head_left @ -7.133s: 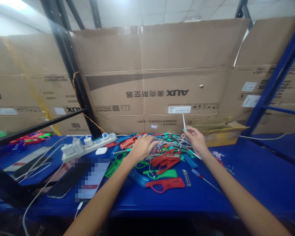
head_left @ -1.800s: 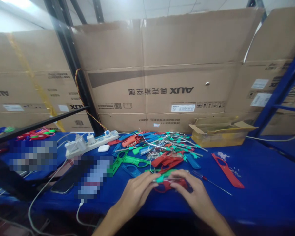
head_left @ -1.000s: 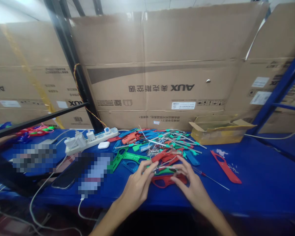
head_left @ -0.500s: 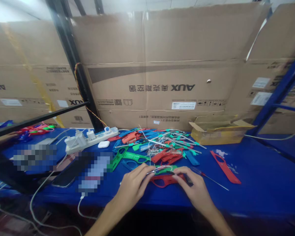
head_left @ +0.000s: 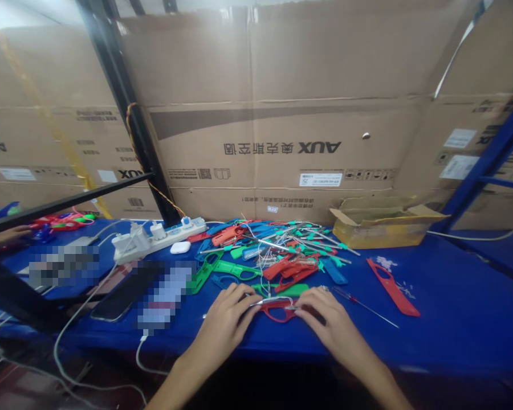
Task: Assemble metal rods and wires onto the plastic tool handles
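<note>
My left hand (head_left: 228, 313) is closed on a thin metal rod, whose tip shows left of the hand. A white wire (head_left: 277, 298) runs from it across to my right hand (head_left: 325, 312), which pinches a small greyish part at the wire's end. Directly below the fingers lies a red plastic lighter casing half (head_left: 277, 314) with a finger loop. Just behind it lies a green casing half (head_left: 297, 289). Farther back spreads a pile of red, blue and green casing halves (head_left: 282, 270), with metal rods (head_left: 277, 245) bearing green tips and thin white wires.
A screwdriver (head_left: 367, 307) and another red casing half (head_left: 393, 290) lie at right, by small white parts (head_left: 385, 262). An open carton (head_left: 380, 233) stands behind. Left are a power strip (head_left: 166, 239), earphone case (head_left: 180, 247), phones (head_left: 130, 290) and another person's hand (head_left: 11, 236).
My right hand has shifted slightly left and now pinches a small part at the wire; a dark piece was there before. More of the green casing half shows. The view has tilted slightly.
</note>
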Available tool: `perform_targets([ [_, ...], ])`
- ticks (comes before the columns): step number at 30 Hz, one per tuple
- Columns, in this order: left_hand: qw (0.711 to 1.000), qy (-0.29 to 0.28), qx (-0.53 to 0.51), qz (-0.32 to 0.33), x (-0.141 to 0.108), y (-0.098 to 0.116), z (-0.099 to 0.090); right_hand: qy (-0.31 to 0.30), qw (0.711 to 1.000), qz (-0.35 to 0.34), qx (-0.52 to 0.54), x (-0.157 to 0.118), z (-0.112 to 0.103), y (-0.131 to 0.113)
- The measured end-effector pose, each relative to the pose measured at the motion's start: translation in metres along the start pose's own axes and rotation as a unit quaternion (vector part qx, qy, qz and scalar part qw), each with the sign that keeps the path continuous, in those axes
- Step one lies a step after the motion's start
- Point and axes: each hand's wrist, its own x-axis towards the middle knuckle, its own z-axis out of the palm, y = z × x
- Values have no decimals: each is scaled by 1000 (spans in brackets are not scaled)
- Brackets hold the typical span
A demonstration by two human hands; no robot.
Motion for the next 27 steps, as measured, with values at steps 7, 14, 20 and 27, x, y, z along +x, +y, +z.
perform_targets([
  [7, 999, -36, -15, -31, -3, -2, -1, -36, 999, 24, 13, 0, 0, 1],
  [14, 998, -51, -22, -25, -3, 0, -5, -41, 998, 29, 46, 1, -1, -1],
  [20, 998, -54, -31, -20, -3, 3, -8, -40, 996, 38, 74, 1, 0, -1],
  [27, 998, -61, -5, -15, -3, 4, -7, -72, 989, 76, 108, 3, -11, -4],
])
